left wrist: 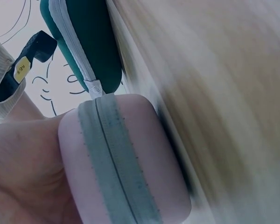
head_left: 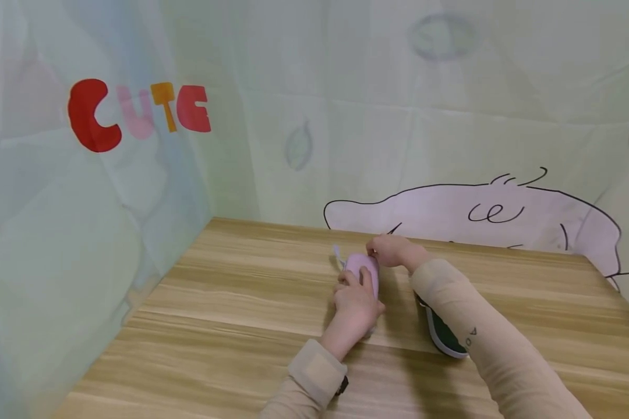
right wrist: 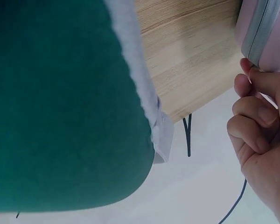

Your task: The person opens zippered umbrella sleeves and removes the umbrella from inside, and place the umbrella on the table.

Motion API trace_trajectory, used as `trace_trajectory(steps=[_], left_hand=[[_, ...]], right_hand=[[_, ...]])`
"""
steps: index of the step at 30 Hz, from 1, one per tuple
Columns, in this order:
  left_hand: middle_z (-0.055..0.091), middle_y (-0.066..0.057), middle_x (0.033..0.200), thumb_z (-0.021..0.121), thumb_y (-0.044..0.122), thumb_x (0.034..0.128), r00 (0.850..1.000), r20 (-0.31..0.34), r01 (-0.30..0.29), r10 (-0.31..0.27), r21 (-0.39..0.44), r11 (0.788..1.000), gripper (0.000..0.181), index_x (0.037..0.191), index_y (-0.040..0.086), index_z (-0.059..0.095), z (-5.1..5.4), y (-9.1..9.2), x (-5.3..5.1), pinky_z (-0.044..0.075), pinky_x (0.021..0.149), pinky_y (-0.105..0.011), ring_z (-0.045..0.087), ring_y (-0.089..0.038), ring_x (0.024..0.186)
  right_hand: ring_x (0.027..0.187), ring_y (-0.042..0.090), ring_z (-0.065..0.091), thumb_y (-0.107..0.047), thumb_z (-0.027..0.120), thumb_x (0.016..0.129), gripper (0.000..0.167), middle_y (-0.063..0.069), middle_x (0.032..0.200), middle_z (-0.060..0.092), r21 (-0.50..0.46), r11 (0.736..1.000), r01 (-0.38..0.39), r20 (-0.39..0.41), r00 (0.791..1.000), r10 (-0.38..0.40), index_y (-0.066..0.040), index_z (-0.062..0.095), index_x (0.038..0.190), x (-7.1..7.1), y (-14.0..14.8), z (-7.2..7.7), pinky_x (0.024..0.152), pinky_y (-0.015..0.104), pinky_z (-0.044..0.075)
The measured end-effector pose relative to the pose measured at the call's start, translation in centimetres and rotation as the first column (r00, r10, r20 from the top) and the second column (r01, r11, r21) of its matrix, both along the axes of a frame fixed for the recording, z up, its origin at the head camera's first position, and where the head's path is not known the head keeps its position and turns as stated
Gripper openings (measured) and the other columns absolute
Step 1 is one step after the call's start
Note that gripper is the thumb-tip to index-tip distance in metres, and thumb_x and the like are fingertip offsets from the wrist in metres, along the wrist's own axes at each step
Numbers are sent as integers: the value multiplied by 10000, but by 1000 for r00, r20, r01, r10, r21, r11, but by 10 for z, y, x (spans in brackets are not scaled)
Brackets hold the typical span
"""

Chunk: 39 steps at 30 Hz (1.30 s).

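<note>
Four letters (head_left: 138,127) on the backdrop (head_left: 272,70) read "CUTE"; your left hand (head_left: 355,305) grips the pink case (head_left: 360,263), your right hand (head_left: 395,250) pinches its zipper (right wrist: 261,30) end.

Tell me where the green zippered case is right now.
In the head view, the green zippered case is on the wood-grain table, to the right of the pink zippered case and partly hidden by the right sleeve.

Head view: high, facing forward-down over tabletop (head_left: 230,297). Wrist views: low, close; share pink case (left wrist: 151,140), green case (right wrist: 60,116).
</note>
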State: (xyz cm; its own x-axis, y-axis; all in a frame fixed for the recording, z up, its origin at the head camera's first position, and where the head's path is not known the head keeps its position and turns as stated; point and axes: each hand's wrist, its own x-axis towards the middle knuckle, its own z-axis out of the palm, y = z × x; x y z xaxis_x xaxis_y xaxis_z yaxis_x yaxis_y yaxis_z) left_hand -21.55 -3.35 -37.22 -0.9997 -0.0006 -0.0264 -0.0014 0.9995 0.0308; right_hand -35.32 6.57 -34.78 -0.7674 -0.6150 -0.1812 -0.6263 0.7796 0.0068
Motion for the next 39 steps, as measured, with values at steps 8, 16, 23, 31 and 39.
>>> trace_trajectory(steps=[8,16,23,31,39], left_hand=[[403,-286,1369,629,559,848,1000,8,-15,15,49,999,846,1501,150,282,2,0,1,472,539,-319,596,-365,897],[422,-285,1345,641,565,836,1000,-18,-18,19,41,999,839,1479,143,305,2,0,1,477,535,-317,600,-366,878],[426,-299,1339,617,570,852,1000,-17,-2,2,32,1000,833,1480,125,301,0,0,-1,468,521,-310,607,-372,916],[433,-302,1327,587,544,883,999,-38,6,-5,31,999,782,1480,121,312,0,0,-1,466,516,-303,609,-360,883],[451,-306,1304,580,527,893,998,-59,5,-3,31,999,745,1462,111,338,0,-1,1,470,522,-303,614,-360,879]], right_hand=[[869,205,613,-44,515,929,171,88,980,690,35,999,1,8,1000,-2,-53,673,995,3,3,3,857,384,520],[746,166,533,-78,590,874,61,32,833,633,66,998,9,25,1000,-11,-82,643,844,3,9,6,703,304,466],[782,174,577,-73,573,874,102,55,880,674,45,999,5,63,998,-8,-69,675,867,8,12,7,750,333,502],[750,164,586,-67,570,884,127,59,866,693,49,999,-3,49,999,1,-64,697,876,10,14,5,736,323,516],[773,162,570,-58,562,896,146,61,909,692,49,998,44,78,996,-48,-62,704,931,18,12,8,764,326,519]])
